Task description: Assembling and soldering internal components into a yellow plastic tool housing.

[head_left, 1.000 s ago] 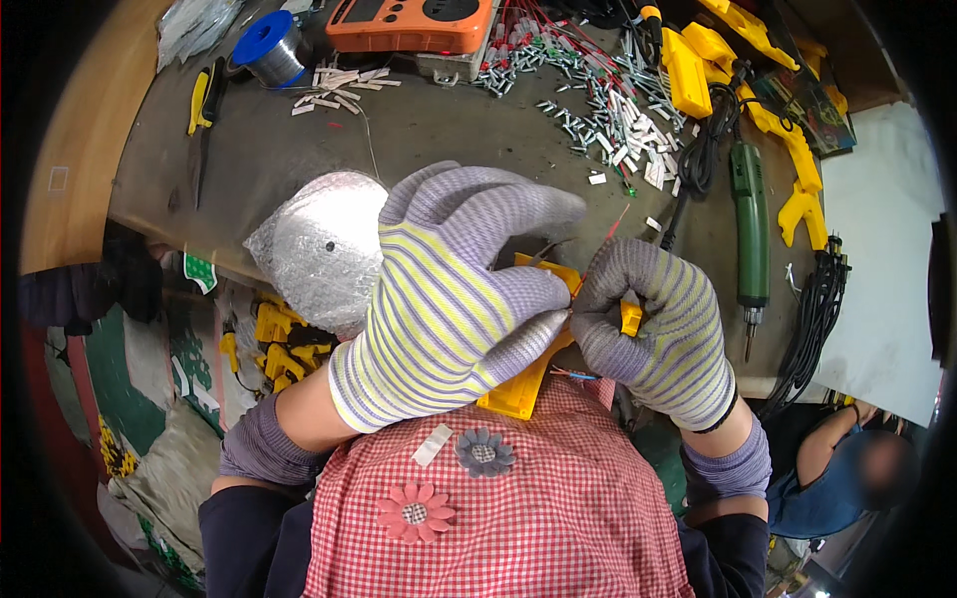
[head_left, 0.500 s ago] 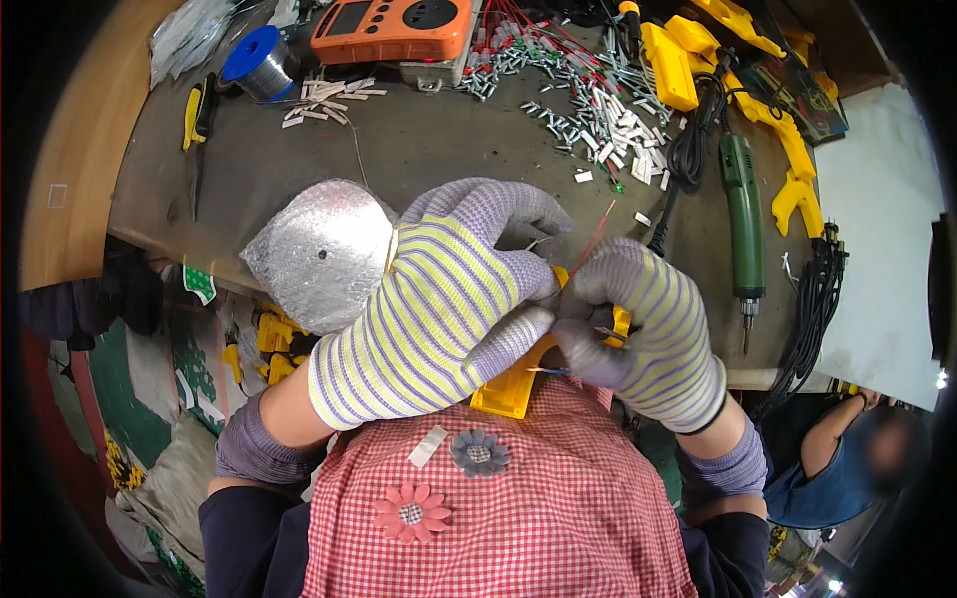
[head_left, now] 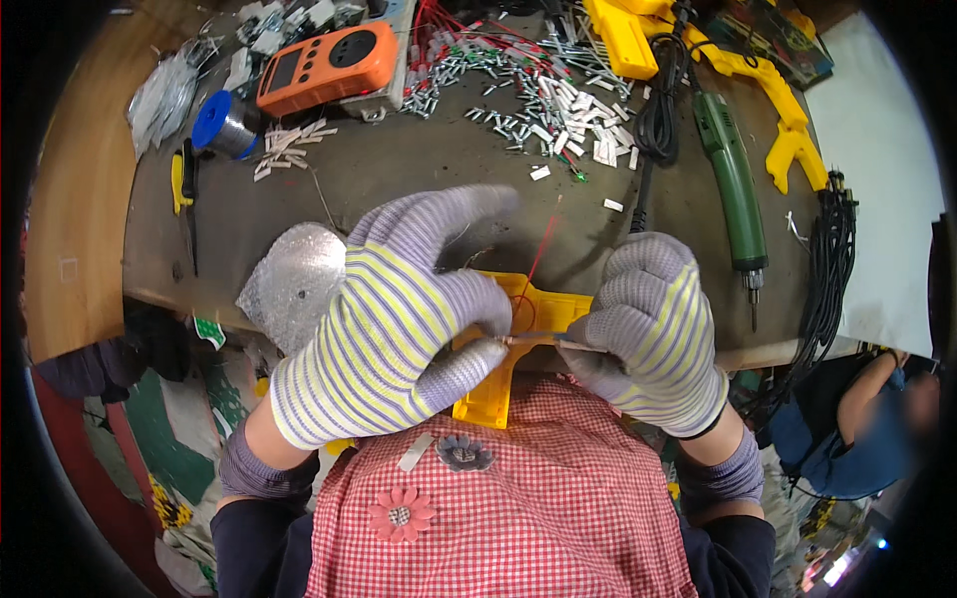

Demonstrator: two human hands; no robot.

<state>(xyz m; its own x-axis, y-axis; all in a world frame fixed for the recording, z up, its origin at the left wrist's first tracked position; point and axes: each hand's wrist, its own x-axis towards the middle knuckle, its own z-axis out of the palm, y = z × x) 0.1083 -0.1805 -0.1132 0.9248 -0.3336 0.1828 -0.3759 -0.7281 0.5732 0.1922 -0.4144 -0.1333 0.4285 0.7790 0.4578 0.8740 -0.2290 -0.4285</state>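
Both my hands wear striped knit gloves. A thin wire (head_left: 538, 341) runs between my fingertips. My left hand (head_left: 404, 309) pinches one end of it between thumb and a finger, with other fingers stretched out past it. My right hand (head_left: 653, 334) is closed around the wire's other end. Under the wire lies a branching yellow plastic housing (head_left: 563, 307), near the table's front edge and against my apron. A red wire (head_left: 544, 249) with a bare tip sticks up from the housing. My hands hide parts of the housing.
Left of my hands is a silvery padded sheet (head_left: 294, 279). Beyond lie yellow-handled cutters (head_left: 182, 189), a solder spool (head_left: 227, 125), an orange multimeter (head_left: 329, 65) and a pile of screws and white pieces (head_left: 568, 115). A green electric screwdriver (head_left: 731, 184) and black cables (head_left: 827, 259) lie right.
My hands have drawn slightly apart, exposing more of the yellow housing and the wire stretched between them. The view has shifted, so the bench items sit differently.
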